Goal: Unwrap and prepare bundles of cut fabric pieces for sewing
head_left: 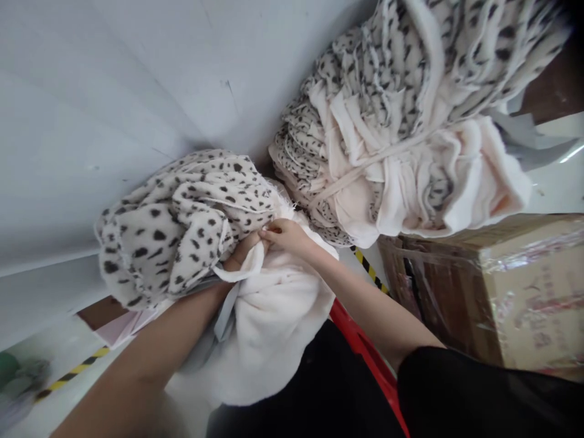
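Working where spotted cloth (159, 234) meets pale cloth (278, 304), in front of the body, near the pile (365, 146). With right hand (289, 236), pinching at the upper end of the strip (244, 272); with left hand (246, 249), curled just beside — hold hidden, cannot tell on what. Best, by judgement: hold fingertips close together, lay strip flat, pull evenly — and avoid catching loose fluff in the pinch.

Forearms (365, 292) angled inward; left hand (244, 249) against right hand (288, 236), right fingers (272, 229) bent, left's apparently curled.
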Demonstrator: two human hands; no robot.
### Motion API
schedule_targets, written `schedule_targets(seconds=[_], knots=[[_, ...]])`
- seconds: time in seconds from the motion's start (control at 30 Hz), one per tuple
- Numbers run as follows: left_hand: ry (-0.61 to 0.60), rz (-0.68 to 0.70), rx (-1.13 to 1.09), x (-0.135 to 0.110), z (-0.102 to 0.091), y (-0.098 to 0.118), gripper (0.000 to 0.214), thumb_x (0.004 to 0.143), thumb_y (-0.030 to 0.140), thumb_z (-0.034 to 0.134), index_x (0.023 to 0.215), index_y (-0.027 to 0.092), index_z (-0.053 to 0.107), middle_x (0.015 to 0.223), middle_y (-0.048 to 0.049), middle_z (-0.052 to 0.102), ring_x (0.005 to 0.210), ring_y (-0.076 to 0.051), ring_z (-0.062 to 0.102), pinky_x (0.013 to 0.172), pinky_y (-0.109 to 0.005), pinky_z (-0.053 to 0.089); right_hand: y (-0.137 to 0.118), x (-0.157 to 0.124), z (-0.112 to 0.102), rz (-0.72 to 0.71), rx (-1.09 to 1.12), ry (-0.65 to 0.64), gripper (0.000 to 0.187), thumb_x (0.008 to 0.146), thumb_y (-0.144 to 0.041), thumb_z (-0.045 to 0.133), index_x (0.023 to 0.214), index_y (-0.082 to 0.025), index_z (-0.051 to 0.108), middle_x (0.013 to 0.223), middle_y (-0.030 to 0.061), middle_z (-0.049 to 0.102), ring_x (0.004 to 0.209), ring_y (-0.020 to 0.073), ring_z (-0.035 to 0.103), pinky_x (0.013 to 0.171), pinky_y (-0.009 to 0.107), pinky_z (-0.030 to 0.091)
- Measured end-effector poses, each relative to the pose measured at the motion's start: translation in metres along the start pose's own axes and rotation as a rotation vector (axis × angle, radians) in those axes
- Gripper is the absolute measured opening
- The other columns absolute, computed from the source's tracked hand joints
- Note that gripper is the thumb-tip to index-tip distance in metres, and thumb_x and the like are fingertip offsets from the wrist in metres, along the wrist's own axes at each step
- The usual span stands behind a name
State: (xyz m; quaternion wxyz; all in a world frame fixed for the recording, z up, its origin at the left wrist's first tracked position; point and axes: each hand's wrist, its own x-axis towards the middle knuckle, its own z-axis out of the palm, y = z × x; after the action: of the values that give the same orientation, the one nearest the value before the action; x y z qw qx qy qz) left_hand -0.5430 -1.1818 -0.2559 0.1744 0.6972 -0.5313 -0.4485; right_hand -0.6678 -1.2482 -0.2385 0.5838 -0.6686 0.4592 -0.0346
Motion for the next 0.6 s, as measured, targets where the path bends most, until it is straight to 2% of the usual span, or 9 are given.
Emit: schedule_targets(seconds=[0.13, 0.27, 0.33, 0.4, 0.47, 0.53, 0.6], knots=[[-0.027, 0.052, 0.049, -0.001, 0.002, -0.004, 0.037, 0.085, 0.038, 0.033, 0.096, 0.013, 0.058, 0.089, -0.0051, 0.064, 0.102, -0.019, 0.052, 0.091, -0.032, 0.040, 0.007, 0.004, 0.016, -0.072, 0.295, -0.048, 0.011, 0.069, -0.026, 0.059, 0.066, -0.015, 0.056, 0.063, -0.0021, 0.054, 0.063, 0.0104, 0.049, 0.063, 0.023, 0.039], [0.022, 0.103, 0.132, -0.008, -0.003, -0.002, 0.036, 0.082, 0.034, 0.037, 0.109, 0.016, 0.052, 0.100, -0.0083, 0.061, 0.109, -0.021, 0.049, 0.093, -0.032, 0.037, 0.014, -0.001, 0.027, 0.002, 0.607, 0.044, 0.016, 0.070, -0.029, 0.055, 0.063, -0.017, 0.046, 0.057, -0.0051, 0.048, 0.056, 0.0090, 0.046, 0.059, 0.022, 0.039], [0.015, 0.071, 0.223, -0.016, -0.007, 0.002, 0.041, 0.082, 0.032, 0.036, 0.119, 0.016, 0.044, 0.101, -0.0087, 0.061, 0.102, -0.021, 0.054, 0.086, -0.030, 0.041, 0.018, -0.005, 0.031, 0.029, 0.681, 0.093, 0.019, 0.071, -0.032, 0.054, 0.063, -0.017, 0.044, 0.057, -0.0055, 0.046, 0.055, 0.0086, 0.043, 0.057, 0.022, 0.037], [0.013, -0.051, 0.364, -0.026, -0.012, 0.009, 0.040, 0.084, 0.033, 0.034, 0.119, 0.017, 0.042, 0.090, -0.0075, 0.063, 0.082, -0.020, 0.060, 0.069, -0.028, 0.043, 0.018, -0.010, 0.033, 0.034, 0.663, 0.136, 0.019, 0.071, -0.032, 0.053, 0.063, -0.017, 0.044, 0.056, -0.0059, 0.042, 0.054, 0.0084, 0.039, 0.055, 0.021, 0.034], [0.023, -0.123, 0.494, -0.036, -0.018, 0.017, 0.032, 0.085, 0.036, 0.033, 0.107, 0.018, 0.048, 0.073, -0.0049, 0.062, 0.062, -0.018, 0.058, 0.056, -0.026, 0.039, 0.014, -0.018, 0.034, -0.003, 0.573, 0.185, 0.017, 0.072, -0.029, 0.053, 0.063, -0.017, 0.045, 0.056, -0.0056, 0.040, 0.054, 0.0090, 0.037, 0.054, 0.022, 0.033], [0.039, -0.062, 0.585, -0.046, -0.024, 0.025, 0.029, 0.087, 0.037, 0.030, 0.090, 0.017, 0.052, 0.066, -0.0038, 0.059, 0.055, -0.016, 0.055, 0.053, -0.025, 0.035, 0.008, -0.027, 0.032, -0.100, 0.450, 0.244, 0.014, 0.073, -0.026, 0.052, 0.064, -0.017, 0.046, 0.061, -0.0038, 0.042, 0.058, 0.0102, 0.039, 0.057, 0.023, 0.033], [0.050, 0.017, 0.624, -0.054, -0.030, 0.034, 0.029, 0.087, 0.035, 0.030, 0.081, 0.017, 0.052, 0.065, -0.0037, 0.058, 0.056, -0.016, 0.054, 0.055, -0.026, 0.036, 0.001, -0.036, 0.029, -0.219, 0.352, 0.280, 0.012, 0.076, -0.024, 0.050, 0.066, -0.017, 0.047, 0.067, -0.0017, 0.045, 0.064, 0.0115, 0.042, 0.062, 0.024, 0.035]])
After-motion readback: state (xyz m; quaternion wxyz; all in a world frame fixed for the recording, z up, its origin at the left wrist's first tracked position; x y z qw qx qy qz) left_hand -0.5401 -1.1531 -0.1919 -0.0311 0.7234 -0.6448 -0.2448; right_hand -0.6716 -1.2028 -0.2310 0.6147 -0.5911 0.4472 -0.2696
